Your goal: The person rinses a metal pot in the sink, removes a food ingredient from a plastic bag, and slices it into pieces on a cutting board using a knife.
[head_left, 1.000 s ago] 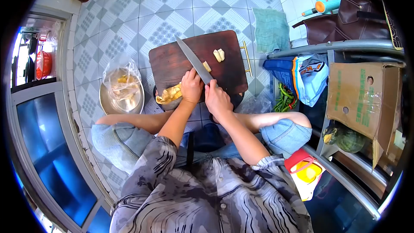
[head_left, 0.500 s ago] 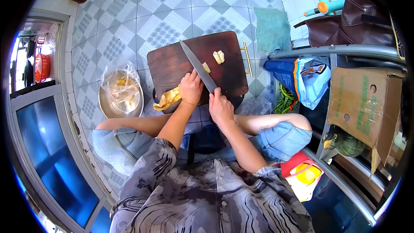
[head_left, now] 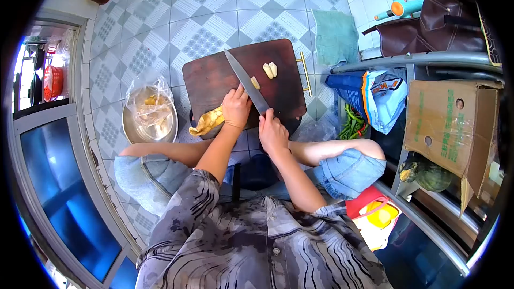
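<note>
My right hand [head_left: 273, 131] is closed round the handle of a long knife [head_left: 247, 82], whose blade slants up and left across the dark wooden cutting board [head_left: 209, 77]. My left hand [head_left: 236, 108] presses down on a long yellowish piece of food [head_left: 208, 121] at the board's lower left, its fingertips by the blade. Just right of the blade lies a short cut piece [head_left: 255, 82]. Two pale pieces [head_left: 270, 70] rest side by side farther right on the board.
A metal bowl [head_left: 128, 128] with a plastic bag and yellowish pieces stands left of the board. To the right are green chillies [head_left: 352, 123], a blue bag [head_left: 348, 90], a cardboard box [head_left: 439, 123] on a rack and a green cloth [head_left: 336, 37].
The knife and my right hand have shifted slightly down and right since the earliest frame. My left hand stays on the long piece, whose free end has moved slightly.
</note>
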The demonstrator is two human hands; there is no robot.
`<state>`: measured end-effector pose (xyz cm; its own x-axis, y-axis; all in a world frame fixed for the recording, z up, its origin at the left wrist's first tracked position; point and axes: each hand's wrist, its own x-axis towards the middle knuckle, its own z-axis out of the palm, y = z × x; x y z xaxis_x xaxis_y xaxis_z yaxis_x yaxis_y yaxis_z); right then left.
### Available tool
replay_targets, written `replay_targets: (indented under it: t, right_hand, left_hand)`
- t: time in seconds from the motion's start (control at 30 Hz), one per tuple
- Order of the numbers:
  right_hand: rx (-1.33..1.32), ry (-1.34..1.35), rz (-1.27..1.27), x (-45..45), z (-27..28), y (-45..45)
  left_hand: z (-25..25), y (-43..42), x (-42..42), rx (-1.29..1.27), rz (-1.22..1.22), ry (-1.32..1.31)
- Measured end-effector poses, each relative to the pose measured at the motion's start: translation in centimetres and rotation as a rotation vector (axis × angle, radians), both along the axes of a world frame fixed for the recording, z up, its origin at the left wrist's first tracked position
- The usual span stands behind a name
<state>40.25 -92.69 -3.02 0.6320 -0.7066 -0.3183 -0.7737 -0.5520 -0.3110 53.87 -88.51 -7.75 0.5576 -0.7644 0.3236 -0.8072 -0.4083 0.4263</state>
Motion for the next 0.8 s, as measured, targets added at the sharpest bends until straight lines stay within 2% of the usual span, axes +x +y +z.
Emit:
replay_targets:
  t: [0.33,0.5,0.6,0.73,0.8]
  right_hand:
    - [-0.030,-0.085,0.050,6.2,-0.3,-2.2]
    - [-0.039,-0.103,0.033,2.6,0.2,-0.8]
    - [-0.021,-0.017,-0.034,-0.1,0.0,-0.1]
    - [-0.006,0.004,-0.014,0.6,0.1,-0.4]
    - [-0.049,-0.074,0.032,2.8,-0.4,-1.4]
  left_hand:
    - [-0.3,0.3,0.5,-0.059,-0.029,0.022]
    - [0.5,0.1,0.1,0.019,-0.007,0.027]
    - [0.7,-0.1,0.0,0.016,-0.015,-0.007]
    - [0.6,0.2,0.2,0.023,-0.045,0.001]
    - [0.3,0.3,0.5,0.017,-0.089,-0.020]
